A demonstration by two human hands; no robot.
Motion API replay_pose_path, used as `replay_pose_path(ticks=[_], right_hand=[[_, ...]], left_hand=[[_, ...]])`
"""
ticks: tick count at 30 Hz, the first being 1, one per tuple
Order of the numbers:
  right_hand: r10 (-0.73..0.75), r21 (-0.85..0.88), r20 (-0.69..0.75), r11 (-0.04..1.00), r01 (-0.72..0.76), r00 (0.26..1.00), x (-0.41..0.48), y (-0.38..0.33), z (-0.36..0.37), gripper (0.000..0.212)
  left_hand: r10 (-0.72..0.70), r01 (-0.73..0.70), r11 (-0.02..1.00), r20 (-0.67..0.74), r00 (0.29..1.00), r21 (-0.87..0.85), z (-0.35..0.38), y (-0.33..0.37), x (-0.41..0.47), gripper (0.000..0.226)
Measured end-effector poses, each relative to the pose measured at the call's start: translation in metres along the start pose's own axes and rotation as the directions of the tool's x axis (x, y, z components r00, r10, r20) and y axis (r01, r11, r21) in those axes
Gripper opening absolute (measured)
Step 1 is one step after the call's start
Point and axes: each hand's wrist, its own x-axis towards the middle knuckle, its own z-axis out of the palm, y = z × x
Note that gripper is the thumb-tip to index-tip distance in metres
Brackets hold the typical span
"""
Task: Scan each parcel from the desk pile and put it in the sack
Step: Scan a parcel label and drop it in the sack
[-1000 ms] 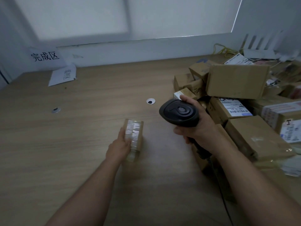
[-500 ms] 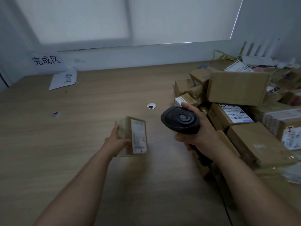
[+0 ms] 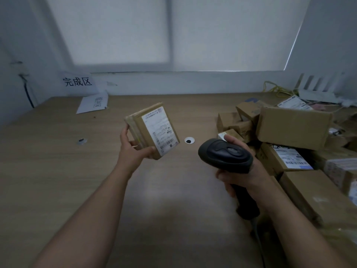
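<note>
My left hand (image 3: 133,150) grips the small brown cardboard parcel (image 3: 140,130) by its edge, my right hand (image 3: 242,177) clenches the black plastic scanner (image 3: 226,154); the white label (image 3: 161,132) seems tilted, so the scan may miss.

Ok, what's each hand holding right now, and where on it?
Left hand grips the small parcel by its lower left corner; right hand grips the scanner by its handle.

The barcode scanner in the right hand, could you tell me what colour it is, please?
Black all over; the barcode scanner shows best in the head view.

Parcel pile (image 3: 293,140) right on desk (image 3: 58,171); sign (image 3: 77,82) back-left.
</note>
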Motion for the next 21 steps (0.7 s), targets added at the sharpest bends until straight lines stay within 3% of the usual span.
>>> replay_pose_path(ticks=[14,21], right_hand=[[-0.005,-0.025,0.039,1.0,0.006,0.999,-0.029,0.0,-0.015,0.087],[-0.021,-0.124,0.033,0.992,0.025,0.999,-0.05,-0.005,-0.022,0.089]], left_hand=[[0.072,-0.073,0.997,0.009,0.997,0.039,0.011,0.017,-0.009,0.112],[0.095,-0.094,0.994,-0.01,0.995,0.061,0.013,0.022,-0.034,0.108]])
